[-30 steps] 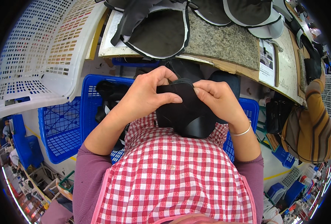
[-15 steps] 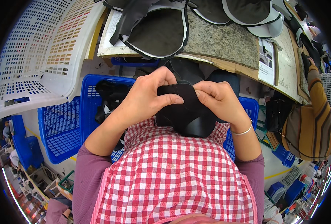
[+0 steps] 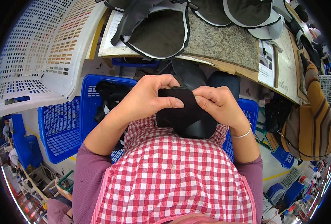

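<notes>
The left hand [image 3: 147, 95] and right hand [image 3: 220, 104] have sunk slightly with the black leather-like piece [image 3: 188, 112], held before the checked apron [image 3: 169, 168]. Both pinch its upper edge; this looks like edge-working, calling next for 2 even, steady grips.

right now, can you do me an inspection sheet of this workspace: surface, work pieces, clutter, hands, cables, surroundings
surface: workbench ahead, a speckled slab on it
work pieces: black piece held in front of the checked apron
clutter: black pieces with white edging and a printed sheet on the bench
hands: left hand pinches the piece, thumb on the near side; right hand pinches its edge farther right
cables: nothing seen
surroundings: white perforated basket upper left, blue crates on both sides of the lap, a person in a striped top at right
</notes>
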Available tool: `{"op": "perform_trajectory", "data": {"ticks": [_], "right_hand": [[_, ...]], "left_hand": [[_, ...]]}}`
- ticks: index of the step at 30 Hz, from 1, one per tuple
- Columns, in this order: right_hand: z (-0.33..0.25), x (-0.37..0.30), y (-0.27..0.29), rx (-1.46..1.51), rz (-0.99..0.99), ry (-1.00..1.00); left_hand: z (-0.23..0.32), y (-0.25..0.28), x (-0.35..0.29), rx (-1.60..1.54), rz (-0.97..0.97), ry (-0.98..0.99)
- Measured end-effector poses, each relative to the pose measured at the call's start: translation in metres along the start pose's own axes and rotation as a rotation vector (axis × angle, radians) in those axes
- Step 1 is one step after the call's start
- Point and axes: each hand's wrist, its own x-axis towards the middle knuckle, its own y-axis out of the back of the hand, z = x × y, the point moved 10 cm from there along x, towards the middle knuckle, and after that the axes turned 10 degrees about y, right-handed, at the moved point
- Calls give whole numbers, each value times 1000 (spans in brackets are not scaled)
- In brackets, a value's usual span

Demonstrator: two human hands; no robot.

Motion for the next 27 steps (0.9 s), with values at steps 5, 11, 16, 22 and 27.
{"op": "perform_trajectory", "data": {"ticks": [5, 11, 16, 22, 27], "right_hand": [[27, -7, -5, 389, 95, -228], [41, -11, -31, 594, 8, -343], [43, -9, -32, 502, 102, -293], [8, -14, -13, -297, 221, -96], [18, -9, -10, -84, 83, -145]], "left_hand": [[-16, 1, 5, -83, -22, 74], [-20, 6, 3, -122, 39, 47], [-20, 6, 7, -142, -59, 111], [-20, -1, 10, -114, -28, 90], [-4, -9, 4, -89, 55, -37]]}}
